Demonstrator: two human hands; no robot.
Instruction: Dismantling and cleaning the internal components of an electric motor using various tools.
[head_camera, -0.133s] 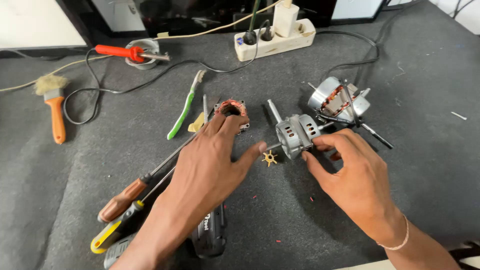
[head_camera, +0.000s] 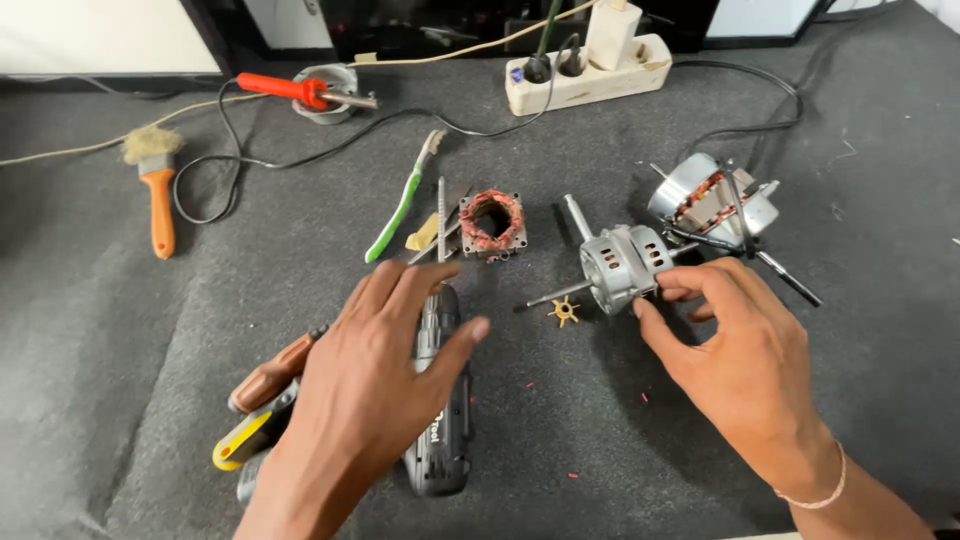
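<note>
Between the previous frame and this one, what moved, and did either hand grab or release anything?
The left hand has drawn back from the copper-wound stator, which is now fully uncovered, and hovers spread over the black power tool without gripping it. The right hand keeps its fingertips on the silver motor housing. The small brass gear, brush, soldering iron and power strip lie as before.
</note>
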